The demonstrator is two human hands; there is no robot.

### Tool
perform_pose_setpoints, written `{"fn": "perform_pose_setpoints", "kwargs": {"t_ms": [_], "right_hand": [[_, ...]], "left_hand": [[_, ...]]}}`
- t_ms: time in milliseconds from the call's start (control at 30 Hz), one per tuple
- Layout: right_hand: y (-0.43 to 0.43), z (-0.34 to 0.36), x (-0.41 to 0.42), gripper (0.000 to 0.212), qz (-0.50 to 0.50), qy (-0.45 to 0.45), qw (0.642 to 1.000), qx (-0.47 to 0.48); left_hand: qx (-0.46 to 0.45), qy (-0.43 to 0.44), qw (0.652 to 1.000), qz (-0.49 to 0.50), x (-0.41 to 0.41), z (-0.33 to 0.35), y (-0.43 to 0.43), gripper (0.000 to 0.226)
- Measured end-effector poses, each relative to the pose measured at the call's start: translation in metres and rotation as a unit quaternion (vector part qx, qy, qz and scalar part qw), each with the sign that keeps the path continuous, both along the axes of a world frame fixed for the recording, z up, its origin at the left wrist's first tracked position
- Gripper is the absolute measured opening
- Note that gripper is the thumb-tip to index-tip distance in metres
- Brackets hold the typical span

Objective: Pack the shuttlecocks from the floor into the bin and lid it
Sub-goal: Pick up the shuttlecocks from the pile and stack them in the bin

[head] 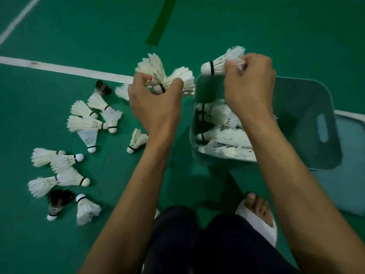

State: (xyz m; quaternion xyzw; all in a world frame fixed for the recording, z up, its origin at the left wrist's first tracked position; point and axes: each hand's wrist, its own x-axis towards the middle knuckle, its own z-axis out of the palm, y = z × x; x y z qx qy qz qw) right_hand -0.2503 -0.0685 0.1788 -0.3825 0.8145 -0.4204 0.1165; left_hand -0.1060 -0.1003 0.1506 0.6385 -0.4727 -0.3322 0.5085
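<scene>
Mid-packing. Left hand (156, 107): grip closed round a bunch of shuttlecocks (167, 76), held up beside the bin (308, 123). Right hand (249, 84): grip pinched on a single shuttlecock (219, 64) by its feathers, above the bin's near-left corner. Bin part-filled. Many loose shuttlecocks (87, 123) remain scattered on the floor (59, 36). Lid (347, 175) apparently lies under the bin's right side. Next, likely: drop both loads in, then gather more.

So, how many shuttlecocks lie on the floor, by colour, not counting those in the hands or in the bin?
White shuttlecocks: 12 (one partly hidden behind the left hand)
Dark shuttlecocks: 2
Total: 14
</scene>
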Motion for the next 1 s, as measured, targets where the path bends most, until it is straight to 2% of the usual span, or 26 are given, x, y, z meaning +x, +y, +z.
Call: {"fn": "perform_pose_setpoints", "kwargs": {"t_ms": [100, 167, 233, 300, 467, 567, 667, 767, 1000], "right_hand": [[0.029, -0.016, -0.058, 0.034, -0.064, -0.057, 0.996, 0.036], [0.043, -0.029, -0.087, 0.024, -0.079, -0.093, 0.991, 0.054], [0.055, -0.04, -0.109, 0.011, -0.095, -0.084, 0.988, 0.084], [0.064, -0.051, -0.124, 0.011, -0.111, -0.082, 0.985, 0.107], [0.045, -0.082, -0.13, 0.01, -0.083, -0.181, 0.96, 0.197], [0.02, -0.099, -0.12, 0.021, -0.058, -0.229, 0.94, 0.247], [-0.001, -0.11, -0.106, 0.033, -0.038, -0.247, 0.935, 0.253], [-0.014, -0.115, -0.094, 0.034, -0.028, -0.306, 0.916, 0.257], [-0.023, -0.113, -0.096, 0.02, -0.018, -0.412, 0.889, 0.198]], "left_hand": [[-0.015, -0.014, 0.998, -0.063, -0.044, -0.003, 0.011, 0.035], [-0.01, -0.04, 0.994, -0.102, -0.065, -0.008, 0.018, 0.038], [0.008, -0.058, 0.988, -0.144, -0.08, -0.016, 0.024, 0.04], [0.043, -0.073, 0.976, -0.2, -0.09, -0.024, 0.033, 0.038], [0.139, -0.161, 0.922, -0.323, -0.086, -0.044, 0.047, 0.03], [0.202, -0.228, 0.878, -0.368, -0.079, -0.049, 0.05, 0.029], [0.25, -0.273, 0.835, -0.407, -0.078, -0.05, 0.047, 0.034], [0.29, -0.288, 0.805, -0.429, -0.081, -0.05, 0.042, 0.037], [0.316, -0.272, 0.793, -0.445, -0.087, -0.053, 0.032, 0.032]]}}
